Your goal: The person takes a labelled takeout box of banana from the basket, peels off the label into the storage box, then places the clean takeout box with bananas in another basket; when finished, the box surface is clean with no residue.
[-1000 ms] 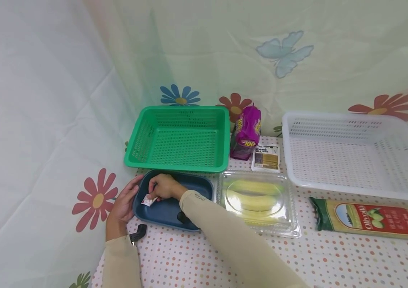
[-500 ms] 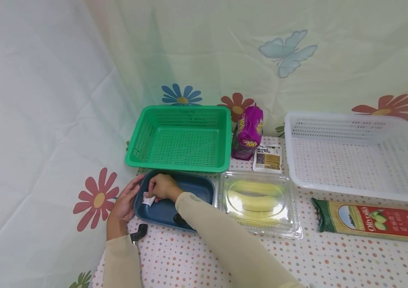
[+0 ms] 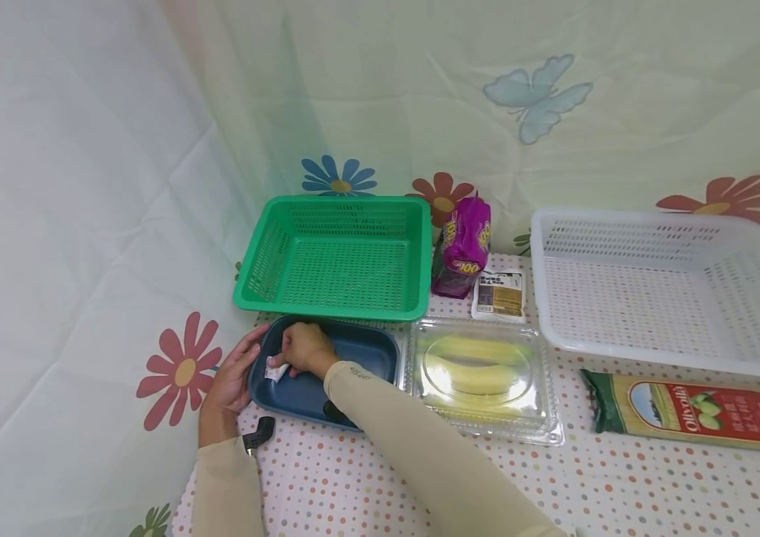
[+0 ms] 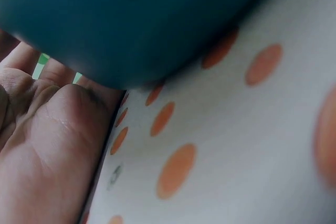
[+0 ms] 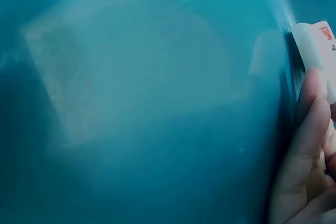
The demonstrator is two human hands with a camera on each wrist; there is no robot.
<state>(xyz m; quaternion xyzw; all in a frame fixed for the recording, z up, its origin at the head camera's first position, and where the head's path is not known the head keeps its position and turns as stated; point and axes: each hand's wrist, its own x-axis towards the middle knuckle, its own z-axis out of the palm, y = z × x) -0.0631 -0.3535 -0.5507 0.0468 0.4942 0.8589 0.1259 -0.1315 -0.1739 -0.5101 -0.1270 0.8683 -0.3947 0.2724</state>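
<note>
In the head view, a dark blue tray [image 3: 359, 343] with raised walls stands in front of the green basket. My left hand [image 3: 233, 377] lies along the tray's left outer wall, fingers extended; in the left wrist view its palm [image 4: 47, 145] faces the curved blue wall. Over the tray's left end, my right hand [image 3: 306, 348] reaches in and pinches a small white piece with red print [image 3: 275, 370], close over the bottom. The right wrist view shows the thumb and fingers [image 5: 310, 135] at that white piece, beside the tray's shiny surface.
Behind the tray is a green basket [image 3: 329, 309]. To the right are a clear box of bananas [image 3: 476, 377], a purple package [image 3: 463, 250], a small pouch [image 3: 500, 294], a white basket [image 3: 661, 350] and a spaghetti pack [image 3: 695, 410]. A black connector [image 3: 260, 432] lies by my left wrist.
My right hand and forearm have shifted slightly left with the white piece, which has changed its angle a little. The left hand has stayed at the tray's wall.
</note>
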